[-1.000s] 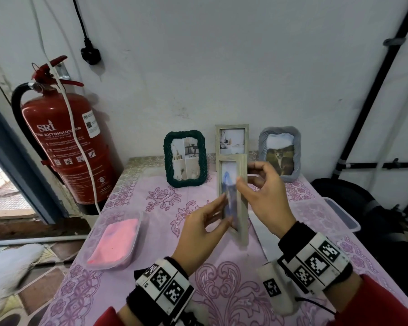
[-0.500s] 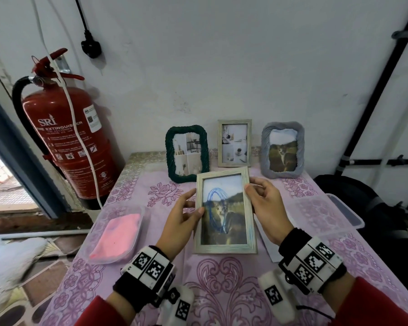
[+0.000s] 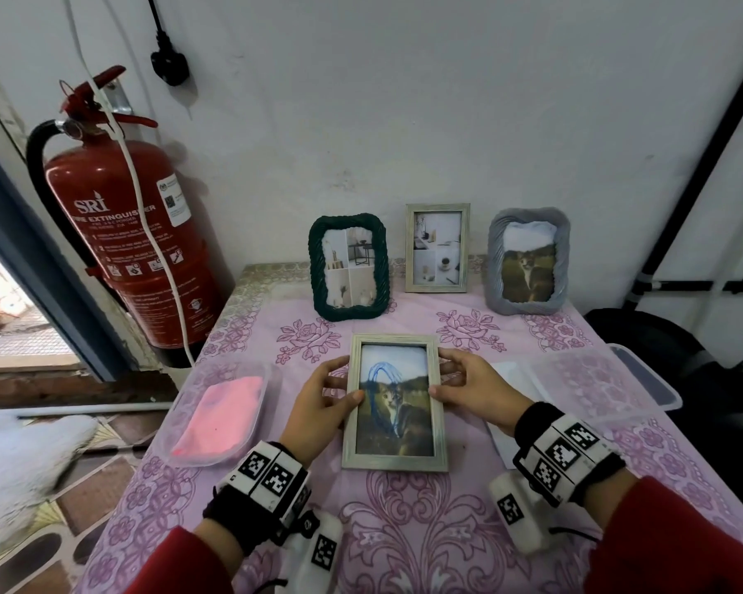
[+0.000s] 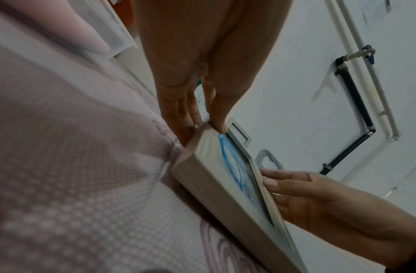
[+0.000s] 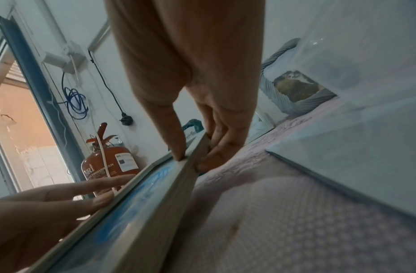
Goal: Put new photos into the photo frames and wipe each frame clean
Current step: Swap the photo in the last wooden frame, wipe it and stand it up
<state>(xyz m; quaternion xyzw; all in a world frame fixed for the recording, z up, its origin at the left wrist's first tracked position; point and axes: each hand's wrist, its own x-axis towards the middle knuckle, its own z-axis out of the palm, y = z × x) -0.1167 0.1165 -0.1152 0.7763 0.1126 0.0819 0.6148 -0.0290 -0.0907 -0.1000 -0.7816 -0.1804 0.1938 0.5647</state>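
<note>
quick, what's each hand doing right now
left hand: grips the left edge of the pale frame.
right hand: grips the frame's right edge.

We hold a pale wooden frame [image 3: 395, 403] by its two long sides, face up and tilted a little above the bench [image 3: 404, 529]. Its photo shows a cat in a field, and a blue scribble lies over the glass. At the back three more frames stand upright: a dark green frame [image 3: 349, 267], a small pale frame [image 3: 437, 248] and a grey frame [image 3: 528, 261].
</note>
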